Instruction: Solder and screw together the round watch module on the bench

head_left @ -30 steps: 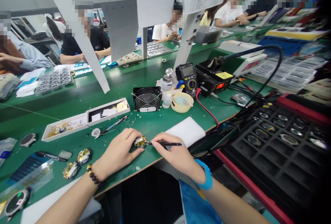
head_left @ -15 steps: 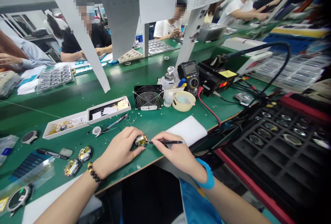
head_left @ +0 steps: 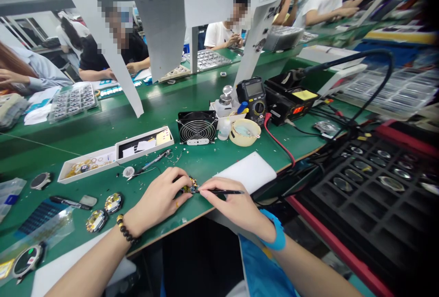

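Note:
My left hand (head_left: 159,203) is closed on a small watch module (head_left: 194,183) with gold and dark parts, held just above the near edge of the green bench (head_left: 202,164). Its fingers cover much of the module. In my right hand (head_left: 229,202) is a pair of dark tweezers (head_left: 230,192), pinched between thumb and fingers. The tips point left and meet the module's right side, though the exact contact is too small to make out. Two similar round modules, one (head_left: 113,202) behind the other (head_left: 96,221), lie left of my left hand.
A small fan (head_left: 196,127), a round tub (head_left: 244,132) and a multimeter (head_left: 254,99) stand behind my hands. A white foam pad (head_left: 252,169) lies to the right, beside a black compartment tray (head_left: 370,205) with watch parts. A white parts box (head_left: 116,155) sits at left.
My left fingers have curled further over the module, which now shows less and looks tilted. My right hand has shifted slightly left with the tweezers, which lie flatter.

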The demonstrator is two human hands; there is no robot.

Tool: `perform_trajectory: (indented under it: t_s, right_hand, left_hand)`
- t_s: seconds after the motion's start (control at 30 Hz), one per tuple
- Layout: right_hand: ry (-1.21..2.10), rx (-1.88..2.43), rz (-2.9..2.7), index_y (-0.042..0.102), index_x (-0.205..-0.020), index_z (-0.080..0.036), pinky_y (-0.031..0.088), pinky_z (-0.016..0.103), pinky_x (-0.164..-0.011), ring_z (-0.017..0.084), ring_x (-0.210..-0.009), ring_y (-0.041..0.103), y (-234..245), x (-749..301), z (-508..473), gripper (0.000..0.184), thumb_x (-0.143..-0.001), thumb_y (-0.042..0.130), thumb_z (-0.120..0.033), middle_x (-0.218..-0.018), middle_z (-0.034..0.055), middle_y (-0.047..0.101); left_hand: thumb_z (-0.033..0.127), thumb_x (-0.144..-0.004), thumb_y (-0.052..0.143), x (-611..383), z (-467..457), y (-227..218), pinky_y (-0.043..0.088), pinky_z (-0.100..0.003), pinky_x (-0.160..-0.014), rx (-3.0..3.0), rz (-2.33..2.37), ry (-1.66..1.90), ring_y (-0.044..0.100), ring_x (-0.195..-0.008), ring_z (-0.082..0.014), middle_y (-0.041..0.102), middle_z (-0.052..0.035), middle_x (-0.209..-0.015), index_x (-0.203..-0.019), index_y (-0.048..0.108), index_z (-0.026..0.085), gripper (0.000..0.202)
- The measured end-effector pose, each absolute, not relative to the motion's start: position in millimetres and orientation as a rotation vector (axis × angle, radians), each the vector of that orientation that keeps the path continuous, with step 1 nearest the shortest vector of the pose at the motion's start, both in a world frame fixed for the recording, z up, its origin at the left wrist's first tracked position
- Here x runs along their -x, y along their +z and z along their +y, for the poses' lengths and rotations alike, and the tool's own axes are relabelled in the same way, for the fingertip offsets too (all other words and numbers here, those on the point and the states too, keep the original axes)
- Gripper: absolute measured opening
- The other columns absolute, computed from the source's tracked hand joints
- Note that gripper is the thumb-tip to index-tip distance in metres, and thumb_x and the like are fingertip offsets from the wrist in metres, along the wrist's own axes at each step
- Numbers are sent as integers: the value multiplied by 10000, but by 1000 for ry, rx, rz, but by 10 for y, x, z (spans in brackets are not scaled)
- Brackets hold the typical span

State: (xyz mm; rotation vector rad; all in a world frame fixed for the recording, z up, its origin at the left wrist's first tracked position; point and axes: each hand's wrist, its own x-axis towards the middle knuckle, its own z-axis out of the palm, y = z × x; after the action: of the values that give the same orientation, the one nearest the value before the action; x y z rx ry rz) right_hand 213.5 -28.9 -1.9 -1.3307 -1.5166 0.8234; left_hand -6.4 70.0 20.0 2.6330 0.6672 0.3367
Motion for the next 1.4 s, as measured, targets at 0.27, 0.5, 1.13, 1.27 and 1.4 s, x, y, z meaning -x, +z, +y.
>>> perform_trajectory:
  t_s: [0.27, 0.5, 1.13, 1.27, 1.4]
  right_hand:
    - [848, 1323, -1483, 768, -944, -232, 542, 312, -808, 184, -868, 707, -8, -2202, -272, 127, -992, 658, -276, -930, 27, 763]
    - [823, 1206, -1512, 772, -960, -224, 547, 311, -812, 178, -870, 710, -26, -2218, -295, 109, -991, 672, -252, -941, 38, 764]
    - [715, 1382, -1462, 765, -946, -240, 561, 325, -804, 201, -867, 707, -60, -2148, -274, 148, -1010, 650, -309, -947, 40, 766]
    - [720, 1383, -1457, 773, -952, -245, 569, 323, -804, 202, -870, 714, -67, -2157, -272, 149, -1013, 650, -304, -955, 39, 773]
    - [699, 1385, -1444, 776, -959, -241, 580, 323, -798, 207, -863, 719, -82, -2180, -272, 149, -1009, 659, -318, -950, 45, 775]
  left_hand:
    - [280, -1035, 627, 64, 696, 207, 541, -395, -992, -2581, 655, 357, 622, -1115, -228, 615, -57, -1258, -1162, 620, 255, 130]
    - [278, -1037, 625, 46, 700, 209, 536, -389, -985, -2576, 643, 361, 630, -1107, -222, 626, -48, -1253, -1163, 623, 258, 127]
    - [271, -1038, 613, 63, 696, 183, 528, -420, -998, -2568, 647, 353, 592, -1135, -244, 605, -65, -1250, -1088, 603, 241, 60]
    - [263, -1033, 622, 60, 691, 195, 528, -415, -994, -2554, 649, 352, 600, -1126, -239, 611, -61, -1243, -1072, 601, 239, 50]
    - [253, -1029, 624, 45, 695, 202, 534, -407, -978, -2539, 659, 364, 614, -1113, -237, 617, -63, -1232, -1063, 606, 239, 41]
